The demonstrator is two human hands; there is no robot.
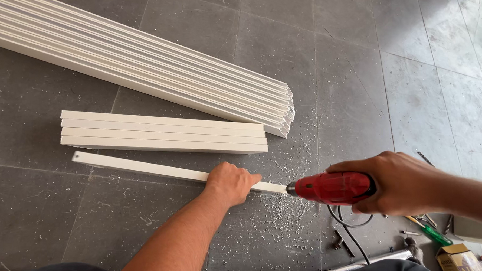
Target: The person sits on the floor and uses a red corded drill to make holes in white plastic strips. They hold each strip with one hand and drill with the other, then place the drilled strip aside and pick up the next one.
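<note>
A: Nearest the camera: dark trouser knees at the bottom edge, then the left forearm. The left hand point(231, 182) lies closed over a single white strip point(139, 166), pinning it flat to the grey tile floor point(353, 92).

B: Right side?

A: The right hand point(403, 182) is wrapped tight around a red electric drill point(332, 188), held level, its nose at the strip's right end. Whether the bit is in the material, I cannot tell.

B: Step?

A: I judge it as drilling into the strip's end, just starting or under way. The next move calls for a straight, steady push along the strip while the left hand stops it sliding left.

B: Counts?

A: One strip under work, near. One short stack point(162, 139) just beyond it, four pieces showing. One long bundle point(140, 58) farther off; pieces too many to count. One green-handled screwdriver point(432, 233) at right, near. White shavings point(271, 215) lie under the drill.
</note>
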